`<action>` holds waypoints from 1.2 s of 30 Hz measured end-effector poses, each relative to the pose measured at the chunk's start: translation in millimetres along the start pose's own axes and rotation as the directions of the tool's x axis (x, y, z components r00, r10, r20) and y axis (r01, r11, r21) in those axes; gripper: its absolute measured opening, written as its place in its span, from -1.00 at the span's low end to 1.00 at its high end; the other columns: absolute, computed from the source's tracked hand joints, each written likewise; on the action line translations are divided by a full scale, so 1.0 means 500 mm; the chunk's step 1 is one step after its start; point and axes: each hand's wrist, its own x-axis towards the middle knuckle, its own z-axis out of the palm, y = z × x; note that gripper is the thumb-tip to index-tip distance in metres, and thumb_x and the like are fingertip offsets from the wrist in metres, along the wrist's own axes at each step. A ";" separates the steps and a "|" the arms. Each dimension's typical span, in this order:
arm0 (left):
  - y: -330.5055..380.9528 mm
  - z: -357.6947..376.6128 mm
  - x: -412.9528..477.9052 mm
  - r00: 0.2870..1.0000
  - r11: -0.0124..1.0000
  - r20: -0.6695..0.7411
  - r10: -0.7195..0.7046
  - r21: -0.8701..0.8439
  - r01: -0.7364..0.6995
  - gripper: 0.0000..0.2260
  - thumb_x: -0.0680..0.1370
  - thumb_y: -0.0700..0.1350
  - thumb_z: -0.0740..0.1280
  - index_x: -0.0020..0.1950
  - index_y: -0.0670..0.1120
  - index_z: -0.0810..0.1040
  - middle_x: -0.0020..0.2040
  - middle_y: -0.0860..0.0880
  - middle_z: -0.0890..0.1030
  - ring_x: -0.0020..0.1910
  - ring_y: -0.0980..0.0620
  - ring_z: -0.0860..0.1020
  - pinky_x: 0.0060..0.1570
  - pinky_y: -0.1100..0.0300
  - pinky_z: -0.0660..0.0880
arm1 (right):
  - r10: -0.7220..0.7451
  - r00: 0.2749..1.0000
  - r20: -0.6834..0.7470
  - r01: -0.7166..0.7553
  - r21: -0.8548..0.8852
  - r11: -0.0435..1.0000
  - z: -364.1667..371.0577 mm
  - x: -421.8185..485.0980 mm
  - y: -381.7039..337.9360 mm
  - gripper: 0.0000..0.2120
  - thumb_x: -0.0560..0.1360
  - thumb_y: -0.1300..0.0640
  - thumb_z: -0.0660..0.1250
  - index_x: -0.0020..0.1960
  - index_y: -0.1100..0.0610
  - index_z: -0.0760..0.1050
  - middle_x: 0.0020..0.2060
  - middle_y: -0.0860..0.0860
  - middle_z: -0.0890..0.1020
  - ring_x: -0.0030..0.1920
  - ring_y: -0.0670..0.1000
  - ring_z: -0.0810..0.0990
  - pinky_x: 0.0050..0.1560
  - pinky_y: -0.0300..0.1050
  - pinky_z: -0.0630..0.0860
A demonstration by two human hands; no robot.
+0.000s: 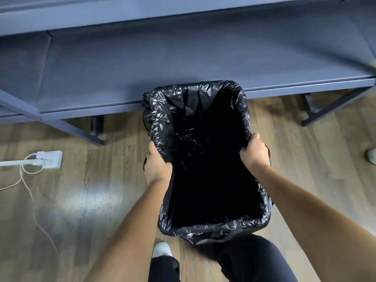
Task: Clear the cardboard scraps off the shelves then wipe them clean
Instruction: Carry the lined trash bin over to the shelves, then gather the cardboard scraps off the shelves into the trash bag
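Now L hand (157, 165) & R hand (254, 153) both clamp curled fingers on lined bin (195, 92) side rims, at shelf (142, 64) front edge; prob light, liner slippery, so hold rim itself.

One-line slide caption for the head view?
The left hand and right hand grip the black-lined bin by its rim in front of the blue shelf.

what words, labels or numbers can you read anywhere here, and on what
No text can be read anywhere in this view.
bin bag: plain black plastic, no print.
shelf: bare blue-grey surface, no label or number.
power strip: white, no marking shows.
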 end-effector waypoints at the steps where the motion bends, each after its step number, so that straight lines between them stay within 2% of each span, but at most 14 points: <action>1: 0.003 -0.002 0.001 1.000 1.000 0.001 -0.009 0.008 0.009 -0.39 0.43 -0.34 0.23 0.42 -0.10 0.08 0.00 -0.19 0.53 -0.16 -0.13 0.47 -0.22 0.08 0.38 | 0.007 1.000 -0.004 -0.007 -0.001 1.000 0.002 0.001 0.002 -0.84 0.48 0.37 0.13 -0.04 0.23 0.16 -0.23 0.16 0.42 -0.22 0.18 0.39 -0.21 -0.07 0.29; 5: 0.005 -0.006 -0.002 1.000 0.998 0.016 0.013 0.067 -0.014 -0.39 0.43 -0.29 0.26 0.40 -0.12 0.07 0.23 -0.19 0.44 -0.12 -0.20 0.51 -0.20 0.03 0.43 | 0.004 1.000 0.011 -0.004 -0.032 0.999 0.001 0.001 0.003 -0.84 0.48 0.36 0.15 0.02 0.25 0.21 -0.24 0.16 0.44 -0.20 0.20 0.42 -0.20 -0.07 0.30; 7: 0.011 -0.007 -0.007 0.999 0.994 0.042 0.021 0.109 -0.026 -0.39 0.45 -0.20 0.29 0.41 -0.15 0.05 0.32 -0.16 0.37 -0.03 -0.22 0.53 -0.07 -0.03 0.49 | 0.017 1.000 0.022 -0.014 -0.094 0.995 0.001 0.000 0.000 -0.76 0.49 0.33 0.16 0.15 0.30 0.24 -0.10 0.22 0.50 -0.06 0.27 0.50 -0.16 -0.03 0.34; 8: 0.017 -0.011 -0.010 0.998 0.992 0.065 0.010 0.128 -0.018 -0.37 0.45 -0.14 0.31 0.41 -0.15 0.04 0.34 -0.15 0.36 0.06 -0.22 0.51 0.02 -0.06 0.48 | 0.029 0.999 0.034 -0.024 -0.136 0.990 -0.002 0.000 -0.003 -0.69 0.51 0.29 0.18 0.21 0.32 0.22 0.04 0.25 0.51 0.06 0.29 0.51 -0.09 0.01 0.38; 10: 0.028 -0.024 -0.014 0.992 0.981 0.126 -0.034 0.192 0.009 -0.29 0.46 0.00 0.32 0.44 -0.14 -0.03 0.38 -0.15 0.32 0.25 -0.20 0.39 0.22 -0.10 0.33 | 0.046 0.997 0.068 -0.026 -0.277 0.960 -0.011 -0.004 -0.013 -0.52 0.54 0.13 0.23 0.35 0.32 0.16 0.26 0.24 0.42 0.27 0.26 0.41 0.16 0.07 0.39; 11: 0.035 -0.035 -0.017 0.987 0.970 0.156 -0.050 0.242 0.011 -0.24 0.46 0.07 0.30 0.46 -0.14 -0.08 0.41 -0.15 0.28 0.31 -0.20 0.33 0.27 -0.10 0.26 | 0.033 0.996 0.079 -0.003 -0.351 0.936 -0.019 -0.010 -0.023 -0.42 0.54 0.05 0.23 0.41 0.31 0.09 0.32 0.23 0.37 0.34 0.23 0.35 0.27 0.08 0.34; 13: 0.049 -0.066 -0.025 0.981 0.942 0.191 -0.034 0.335 -0.032 -0.18 0.46 0.16 0.26 0.47 -0.13 -0.16 0.46 -0.18 0.20 0.36 -0.19 0.26 0.30 -0.10 0.23 | -0.050 0.996 0.077 0.079 -0.441 0.894 -0.037 -0.032 -0.051 -0.30 0.54 -0.04 0.21 0.48 0.29 -0.03 0.38 0.20 0.30 0.39 0.20 0.29 0.35 0.07 0.27; 16: 0.078 -0.134 -0.050 0.978 0.924 0.196 0.073 0.355 -0.140 -0.22 0.46 0.16 0.25 0.48 -0.10 -0.12 0.45 -0.18 0.20 0.35 -0.17 0.28 0.27 -0.06 0.27 | -0.194 0.979 0.055 0.196 -0.477 0.857 -0.073 -0.083 -0.109 -0.37 0.54 -0.02 0.19 0.47 0.23 0.04 0.37 0.17 0.33 0.38 0.19 0.30 0.34 0.06 0.28; 21: 0.141 -0.305 -0.100 0.954 0.920 0.112 0.278 0.253 -0.298 -0.48 0.47 0.05 0.24 0.36 -0.10 0.20 0.30 -0.12 0.39 0.24 -0.13 0.39 0.15 -0.02 0.37 | -0.250 0.968 0.016 0.228 -0.467 0.854 -0.167 -0.191 -0.228 -0.45 0.53 0.02 0.19 0.43 0.19 0.12 0.31 0.15 0.38 0.35 0.18 0.34 0.30 0.03 0.31; 25: 0.196 -0.467 -0.131 0.919 0.895 0.027 0.394 0.215 -0.391 -0.53 0.48 0.03 0.23 0.32 -0.10 0.24 0.26 -0.11 0.41 0.23 -0.13 0.40 0.14 0.00 0.37 | -0.286 0.955 -0.075 0.228 -0.431 0.873 -0.260 -0.271 -0.330 -0.52 0.52 0.03 0.19 0.37 0.17 0.19 0.29 0.13 0.40 0.33 0.16 0.36 0.27 0.02 0.31; 29: 0.253 -0.597 -0.147 0.884 0.874 -0.037 0.467 0.173 -0.454 -0.50 0.50 0.03 0.22 0.37 -0.11 0.19 0.29 -0.13 0.39 0.26 -0.15 0.39 0.17 -0.01 0.36 | -0.341 0.929 -0.147 0.258 -0.404 0.877 -0.346 -0.330 -0.425 -0.45 0.54 -0.01 0.19 0.43 0.16 0.11 0.32 0.13 0.38 0.34 0.17 0.34 0.28 0.02 0.31; 36: 0.369 -0.707 -0.185 0.825 0.832 -0.133 0.549 0.176 -0.526 -0.54 0.51 0.01 0.21 0.35 -0.12 0.23 0.28 -0.11 0.40 0.24 -0.13 0.39 0.15 -0.01 0.36 | -0.454 0.867 -0.206 0.364 -0.362 0.858 -0.482 -0.361 -0.518 -0.50 0.54 0.01 0.18 0.41 0.15 0.15 0.28 0.13 0.40 0.31 0.18 0.36 0.25 0.04 0.31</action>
